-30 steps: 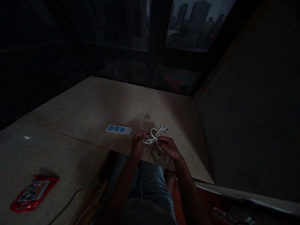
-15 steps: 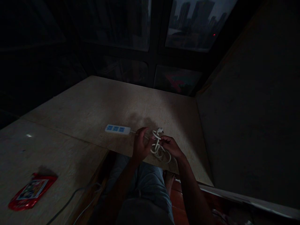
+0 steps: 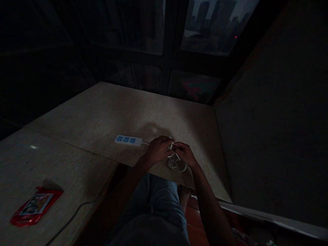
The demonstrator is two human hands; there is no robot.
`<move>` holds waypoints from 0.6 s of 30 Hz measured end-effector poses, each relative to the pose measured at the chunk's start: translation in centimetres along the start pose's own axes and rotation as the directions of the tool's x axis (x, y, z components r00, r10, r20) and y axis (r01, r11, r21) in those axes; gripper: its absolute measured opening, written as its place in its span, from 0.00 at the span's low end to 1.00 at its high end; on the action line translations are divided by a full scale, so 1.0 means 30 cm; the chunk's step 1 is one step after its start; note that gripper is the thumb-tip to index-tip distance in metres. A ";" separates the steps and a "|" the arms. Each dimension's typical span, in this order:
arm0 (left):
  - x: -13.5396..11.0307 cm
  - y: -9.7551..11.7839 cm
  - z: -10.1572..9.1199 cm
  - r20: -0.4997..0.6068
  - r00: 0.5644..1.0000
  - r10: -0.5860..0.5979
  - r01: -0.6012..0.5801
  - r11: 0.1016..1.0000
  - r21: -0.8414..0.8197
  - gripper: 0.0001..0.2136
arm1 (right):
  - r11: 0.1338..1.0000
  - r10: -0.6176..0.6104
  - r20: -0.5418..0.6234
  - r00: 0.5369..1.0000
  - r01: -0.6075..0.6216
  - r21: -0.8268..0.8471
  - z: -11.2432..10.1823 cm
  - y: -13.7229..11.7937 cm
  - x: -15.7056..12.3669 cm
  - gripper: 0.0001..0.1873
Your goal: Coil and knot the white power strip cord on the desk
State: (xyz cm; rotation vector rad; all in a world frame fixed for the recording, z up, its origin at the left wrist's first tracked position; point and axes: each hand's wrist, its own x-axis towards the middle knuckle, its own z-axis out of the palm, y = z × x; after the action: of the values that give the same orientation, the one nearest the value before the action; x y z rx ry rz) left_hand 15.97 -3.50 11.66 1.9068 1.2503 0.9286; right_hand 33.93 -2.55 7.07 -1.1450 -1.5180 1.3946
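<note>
A white power strip (image 3: 128,140) with three blue socket blocks lies on the stone ledge, left of my hands. Its white cord (image 3: 174,165) runs behind my left hand and gathers in loose coils near the ledge's front edge. My left hand (image 3: 161,148) is closed on the coiled cord from the left, its fingers bent over the upper loops. From the right, my right hand (image 3: 185,152) pinches the same cord close to the left fingertips. The plug end is mostly hidden between the hands.
A red packet (image 3: 36,208) lies on the left part of the ledge (image 3: 84,102). A dark cable (image 3: 70,218) crosses the ledge at lower left. Dark windows (image 3: 205,29) stand at the back, and a wall (image 3: 271,130) rises on the right.
My left hand has moved right and closed over the upper loops of the cord. The plug, visible before, is now mostly covered. The power strip has stayed in place.
</note>
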 end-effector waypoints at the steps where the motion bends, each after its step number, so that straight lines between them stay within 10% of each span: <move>1: 0.000 0.005 -0.006 0.031 0.999 -0.018 0.015 0.997 0.075 0.18 | 1.000 -0.008 0.000 1.000 0.008 -0.013 0.000 0.001 0.003 0.10; 7: 0.001 -0.020 -0.035 0.041 0.998 -0.051 0.030 0.920 0.392 0.11 | 0.992 -0.052 0.031 0.998 0.055 -0.114 -0.039 -0.001 -0.013 0.11; 18: -0.026 -0.128 0.003 -0.160 0.986 -0.041 0.049 0.998 0.048 0.08 | 0.890 -0.256 0.135 0.957 0.288 -0.353 -0.126 -0.014 -0.118 0.08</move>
State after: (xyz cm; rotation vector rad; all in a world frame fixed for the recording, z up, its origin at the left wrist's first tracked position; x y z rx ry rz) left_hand 14.04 -3.01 8.28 1.8662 1.4171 1.0503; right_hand 38.52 -4.77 8.04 -1.0451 -1.9790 1.0018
